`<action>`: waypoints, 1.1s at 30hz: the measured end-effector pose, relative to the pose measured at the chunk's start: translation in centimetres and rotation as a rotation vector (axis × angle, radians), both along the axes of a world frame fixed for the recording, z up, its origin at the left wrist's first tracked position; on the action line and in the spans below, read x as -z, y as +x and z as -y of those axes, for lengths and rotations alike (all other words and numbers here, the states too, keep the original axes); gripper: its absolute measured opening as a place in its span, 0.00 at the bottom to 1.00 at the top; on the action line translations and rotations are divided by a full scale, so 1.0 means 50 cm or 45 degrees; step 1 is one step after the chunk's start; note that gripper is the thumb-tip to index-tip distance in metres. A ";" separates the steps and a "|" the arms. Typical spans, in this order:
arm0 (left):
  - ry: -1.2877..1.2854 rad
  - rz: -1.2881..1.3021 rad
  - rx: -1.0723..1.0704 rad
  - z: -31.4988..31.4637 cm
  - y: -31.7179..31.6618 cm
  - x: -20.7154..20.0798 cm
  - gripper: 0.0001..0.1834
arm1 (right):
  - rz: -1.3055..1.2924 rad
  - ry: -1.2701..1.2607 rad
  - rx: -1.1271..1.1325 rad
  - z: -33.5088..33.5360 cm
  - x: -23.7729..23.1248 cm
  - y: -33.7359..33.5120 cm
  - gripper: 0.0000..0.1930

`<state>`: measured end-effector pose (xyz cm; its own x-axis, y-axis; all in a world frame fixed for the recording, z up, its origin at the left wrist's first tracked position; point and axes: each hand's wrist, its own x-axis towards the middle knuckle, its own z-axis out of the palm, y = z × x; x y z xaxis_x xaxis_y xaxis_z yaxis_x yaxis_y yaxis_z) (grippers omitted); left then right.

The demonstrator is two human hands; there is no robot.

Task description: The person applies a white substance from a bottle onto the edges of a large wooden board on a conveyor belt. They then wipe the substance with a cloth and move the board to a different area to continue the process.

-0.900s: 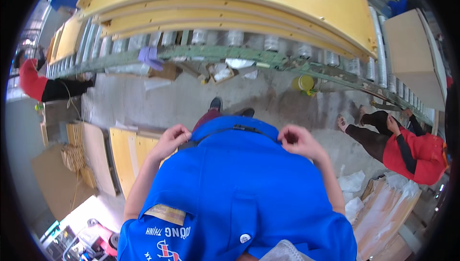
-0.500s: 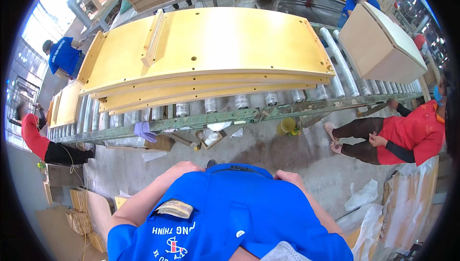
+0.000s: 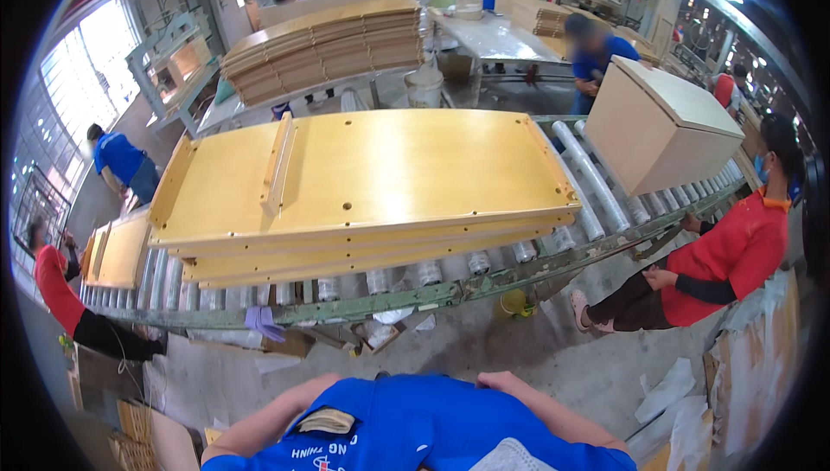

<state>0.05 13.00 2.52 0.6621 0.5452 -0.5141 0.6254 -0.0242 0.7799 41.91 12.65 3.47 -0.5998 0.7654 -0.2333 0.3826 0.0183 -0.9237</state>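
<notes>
left hand, right hand beside shirt; floor strip before conveyor edge

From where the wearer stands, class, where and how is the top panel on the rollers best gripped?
Probably by the raised strips at both short ends, from the near side: the top panel is long and lies flat, while the strips offer edges. The crossbar sits left of centre, so seems a poorer grip.

Bright blue, white-lettered shirt, worn, with 1 visible pocket holding something tan and folded. The left hand and right hand are at its waist, 1 per side, fingers mostly hidden.
</notes>
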 end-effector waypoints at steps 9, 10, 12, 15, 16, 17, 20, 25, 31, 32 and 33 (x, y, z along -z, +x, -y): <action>-0.240 -0.038 -0.400 -0.025 0.049 0.064 0.19 | -0.180 -0.615 0.181 -0.035 0.195 -0.042 0.21; -0.159 -0.145 -0.361 -0.030 0.074 0.093 0.18 | 0.043 -0.576 0.139 -0.032 0.230 -0.046 0.24; -0.114 -0.198 -0.311 -0.024 0.128 0.156 0.18 | 0.496 -0.503 0.056 -0.020 0.285 -0.051 0.30; -0.105 -0.311 -0.349 -0.001 0.148 0.194 0.18 | 0.283 -0.912 -0.047 -0.029 0.277 -0.066 0.35; -0.084 -0.375 -0.406 0.007 0.132 0.191 0.18 | 0.244 -0.937 -0.133 -0.049 0.253 -0.085 0.35; -0.081 -0.386 -0.415 0.005 0.138 0.196 0.18 | 0.162 -0.997 -0.170 -0.049 0.253 -0.080 0.26; 0.043 -0.364 -0.447 -0.010 0.182 0.212 0.18 | 0.128 -0.766 -0.177 -0.050 0.310 -0.051 0.16; 0.345 -0.409 -0.577 -0.022 0.213 0.229 0.18 | 0.402 0.026 0.217 -0.074 0.336 -0.088 0.11; 0.410 -0.202 -0.604 -0.030 0.161 0.239 0.15 | 0.573 0.067 0.166 -0.083 0.356 -0.068 0.16; 0.440 -0.053 -0.641 -0.058 0.150 0.236 0.15 | 0.590 0.049 0.220 -0.088 0.366 -0.030 0.16; 0.166 -0.090 -0.791 -0.076 0.127 0.201 0.14 | 0.597 0.014 0.246 -0.087 0.369 -0.019 0.16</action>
